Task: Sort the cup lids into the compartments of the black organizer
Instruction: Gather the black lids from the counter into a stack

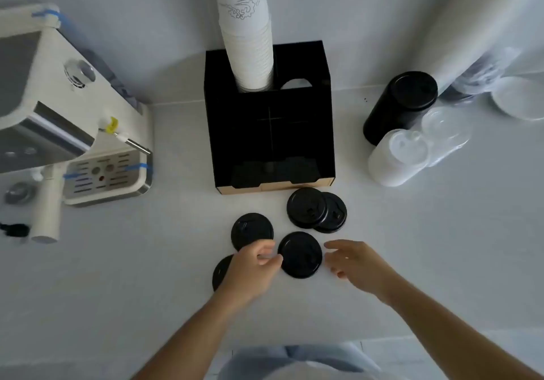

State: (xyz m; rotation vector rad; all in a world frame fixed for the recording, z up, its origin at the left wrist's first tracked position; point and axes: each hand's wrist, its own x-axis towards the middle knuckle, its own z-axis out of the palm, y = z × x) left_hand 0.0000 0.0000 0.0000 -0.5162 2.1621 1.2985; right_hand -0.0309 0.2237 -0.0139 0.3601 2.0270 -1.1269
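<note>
Several black cup lids lie on the white counter in front of the black organizer (pixel 235 120). One lid (pixel 300 254) lies between my hands. My left hand (pixel 253 267) touches its left edge with curled fingers and partly covers another lid (pixel 220 272). My right hand (pixel 353 262) hovers just right of the middle lid, fingers apart, holding nothing. A further lid (pixel 251 229) lies above my left hand. Two overlapping lids (pixel 307 207) (pixel 335 213) rest near the organizer's front. Dark lids show dimly in the organizer's front compartment (pixel 273 170).
A tall stack of white paper cups (pixel 245 32) stands in the organizer's back slot. An espresso machine (pixel 59 108) fills the left side. To the right stand a black lid stack (pixel 400 105), clear lids (pixel 444 132), white lids (pixel 394 158) and bagged cups (pixel 500 55).
</note>
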